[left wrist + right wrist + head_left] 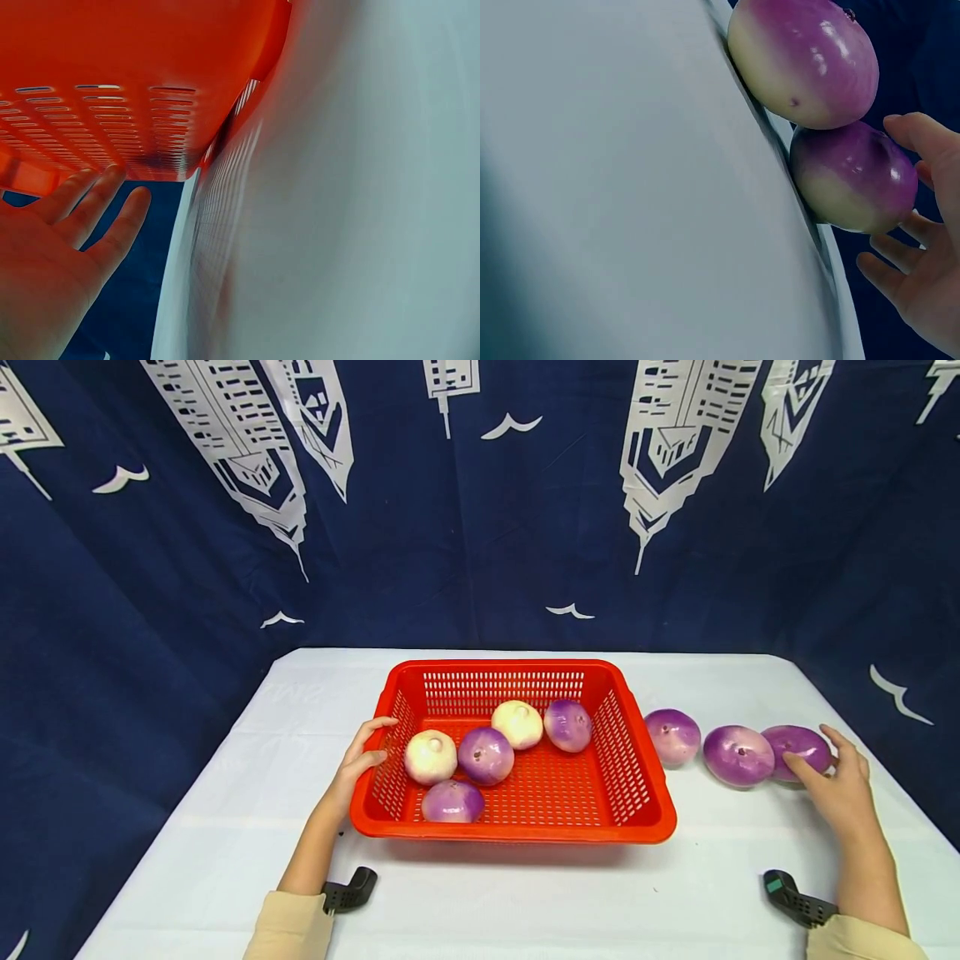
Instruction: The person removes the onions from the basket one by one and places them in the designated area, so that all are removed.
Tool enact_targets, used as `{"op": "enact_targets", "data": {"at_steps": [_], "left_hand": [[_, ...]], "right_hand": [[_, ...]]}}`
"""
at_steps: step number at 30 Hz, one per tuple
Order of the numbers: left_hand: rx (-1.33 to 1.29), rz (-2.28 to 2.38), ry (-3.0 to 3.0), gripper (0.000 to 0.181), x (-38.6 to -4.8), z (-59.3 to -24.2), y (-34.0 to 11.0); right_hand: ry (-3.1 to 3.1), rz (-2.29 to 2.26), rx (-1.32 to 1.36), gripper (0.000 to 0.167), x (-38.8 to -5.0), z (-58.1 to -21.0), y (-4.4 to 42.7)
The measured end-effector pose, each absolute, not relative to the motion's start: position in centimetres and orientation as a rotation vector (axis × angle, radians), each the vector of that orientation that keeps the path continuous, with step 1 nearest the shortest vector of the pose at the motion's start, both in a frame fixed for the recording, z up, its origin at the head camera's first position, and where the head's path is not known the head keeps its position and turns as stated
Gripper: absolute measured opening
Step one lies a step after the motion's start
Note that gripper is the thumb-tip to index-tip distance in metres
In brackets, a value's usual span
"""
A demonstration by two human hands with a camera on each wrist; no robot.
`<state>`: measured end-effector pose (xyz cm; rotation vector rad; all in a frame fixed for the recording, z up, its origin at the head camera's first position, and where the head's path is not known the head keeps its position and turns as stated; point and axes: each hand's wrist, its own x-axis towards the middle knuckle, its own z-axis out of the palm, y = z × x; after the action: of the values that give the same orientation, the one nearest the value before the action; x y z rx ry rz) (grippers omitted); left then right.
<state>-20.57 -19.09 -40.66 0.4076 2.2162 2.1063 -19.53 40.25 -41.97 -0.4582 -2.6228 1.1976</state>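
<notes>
My left hand (pixel 357 766) is at the left rim of a red plastic basket (pixel 517 832), its fingers fairly straight. In the left wrist view, several of its fingers (pixel 112 232) extend beside the slotted outer wall; firm contact is hard to judge. Five round purple-and-cream turnips, among them one mostly purple turnip (pixel 486 756), lie inside the basket. At the right, my right hand (pixel 843 785) has its thumb and fingers around a glossy turnip (pixel 851 180) that rests on the table. The neighbouring turnip (pixel 738 757) sits against it, and another turnip (pixel 672 737) lies by the basket.
A white cloth (pixel 525 910) covers the table. Behind it hangs a dark blue curtain (pixel 465 543) with white building and bird prints. A black band (pixel 350 890) is on the left wrist, and a similar band (pixel 798 900) is on the right.
</notes>
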Motion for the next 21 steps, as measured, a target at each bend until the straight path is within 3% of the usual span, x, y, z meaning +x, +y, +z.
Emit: {"op": "enact_targets", "data": {"at_steps": [11, 21], "left_hand": [[0.425, 2.12, 2.21, 0.05, -20.4, -40.5, -19.1], [0.406, 2.127, 2.186, 0.051, -20.5, -40.7, -19.1]], "right_hand": [[-2.619, 1.161, -0.408, 0.074, -19.3, -40.6, 40.0], [-2.512, 1.09, -0.344, 0.063, -19.2, -38.1, 38.4]]}}
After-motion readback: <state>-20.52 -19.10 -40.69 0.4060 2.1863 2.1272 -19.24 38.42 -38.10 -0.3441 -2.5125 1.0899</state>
